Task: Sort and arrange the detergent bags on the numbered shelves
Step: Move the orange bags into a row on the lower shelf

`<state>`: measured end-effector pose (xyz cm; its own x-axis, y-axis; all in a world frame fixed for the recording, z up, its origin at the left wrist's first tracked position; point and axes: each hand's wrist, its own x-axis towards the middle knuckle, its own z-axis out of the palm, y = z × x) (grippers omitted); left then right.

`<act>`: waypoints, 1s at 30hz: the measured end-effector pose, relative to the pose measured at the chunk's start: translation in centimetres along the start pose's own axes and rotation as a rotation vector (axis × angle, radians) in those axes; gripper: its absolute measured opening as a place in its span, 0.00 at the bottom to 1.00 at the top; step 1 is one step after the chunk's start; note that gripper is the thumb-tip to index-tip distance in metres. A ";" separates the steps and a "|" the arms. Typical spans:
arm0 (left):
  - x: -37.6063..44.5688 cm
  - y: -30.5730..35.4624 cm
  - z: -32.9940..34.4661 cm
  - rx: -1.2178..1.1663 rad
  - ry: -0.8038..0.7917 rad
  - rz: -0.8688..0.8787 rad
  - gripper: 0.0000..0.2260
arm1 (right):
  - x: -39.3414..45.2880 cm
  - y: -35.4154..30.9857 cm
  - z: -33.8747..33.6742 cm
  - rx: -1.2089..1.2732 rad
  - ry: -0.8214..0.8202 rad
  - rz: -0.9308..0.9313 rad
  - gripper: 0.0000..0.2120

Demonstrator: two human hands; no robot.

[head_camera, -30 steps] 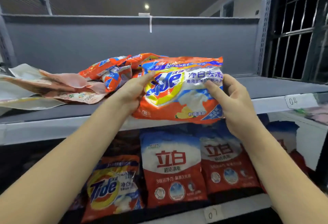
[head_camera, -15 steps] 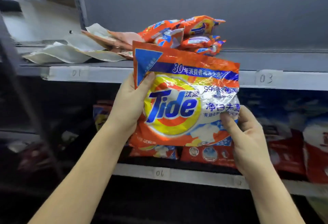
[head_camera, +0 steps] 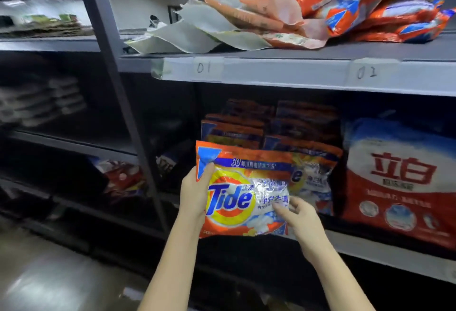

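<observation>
Both hands, left hand [head_camera: 196,192] and right hand [head_camera: 299,219], grip the crinkly orange Tide detergent bag [head_camera: 243,192] upright, just in front of the matching Tide bags [head_camera: 309,162] at the lower shelf [head_camera: 385,249] edge.

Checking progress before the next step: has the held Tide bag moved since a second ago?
Yes. The Tide bag, then level with the top shelf, is down in front of the lower shelf's Tide stack.

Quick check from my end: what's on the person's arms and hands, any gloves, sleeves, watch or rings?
Nothing that shows. Both forearms are bare up to the bottom edge of the picture, with no sleeve in view. The left hand and right hand wear no gloves, and no watch, band or ring is visible on the wrists or fingers.
</observation>
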<state>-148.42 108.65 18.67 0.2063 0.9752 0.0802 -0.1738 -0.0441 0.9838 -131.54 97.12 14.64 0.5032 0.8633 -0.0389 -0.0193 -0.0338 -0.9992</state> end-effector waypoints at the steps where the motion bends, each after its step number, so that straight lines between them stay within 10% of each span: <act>1: 1.4 -0.6 -0.9 0.014 0.016 -0.024 0.07 | 1.1 0.7 1.3 -0.016 0.025 0.015 0.03; 9: 13.3 -2.8 -4.6 -0.020 0.005 -0.140 0.05 | 9.5 2.8 9.3 -0.239 0.234 -0.046 0.16; 23: 19.8 -7.6 -2.0 -0.122 0.019 0.050 0.08 | 13.4 5.1 12.0 -0.243 0.420 0.085 0.11; 30: 19.2 -8.7 -3.2 0.199 0.081 0.227 0.15 | 11.8 3.7 11.1 -0.536 0.455 0.034 0.09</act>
<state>-146.02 128.49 11.12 0.1052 0.9493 0.2963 -0.0130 -0.2966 0.9549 -135.30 112.80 10.47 0.8238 0.5647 0.0505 0.3276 -0.4015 -0.8553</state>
